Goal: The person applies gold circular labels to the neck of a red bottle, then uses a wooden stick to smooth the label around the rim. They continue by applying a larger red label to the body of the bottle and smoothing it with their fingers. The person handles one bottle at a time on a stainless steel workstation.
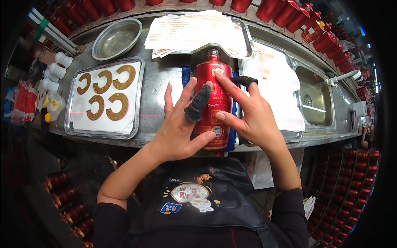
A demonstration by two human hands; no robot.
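In the head view, a red bottle (214, 103) lay on its side on a blue cloth (185, 75) at the front of the steel worktop (162, 89), its neck pointing away from the person and resting against a small metal stand (206, 48). The left hand (182, 128) was spread over the bottle's left flank, thumb pressed near the round label low on the body, and its index finger wore a dark knitted cot (198, 103). The right hand (248, 111) was also spread, its fingertips pressing the bottle's upper face and right side, with another dark cot (246, 79) on one finger; neither hand gripped the bottle, both only pressed on it. To the left sat a tray (138, 103) of gold C-shaped stickers (112, 89), behind it a steel bowl (117, 38), and behind the bottle a tray of sheets (198, 31); a sink (316, 101) lay to the right. The risk, as I judged it, was that the round bottle might roll on the cloth under uneven pressure, so that a label went on crooked or wrinkled. A knitted cot could also snag a fresh label's edge and lift it. With the bottle so near the worktop's front edge, a slip could send it off.
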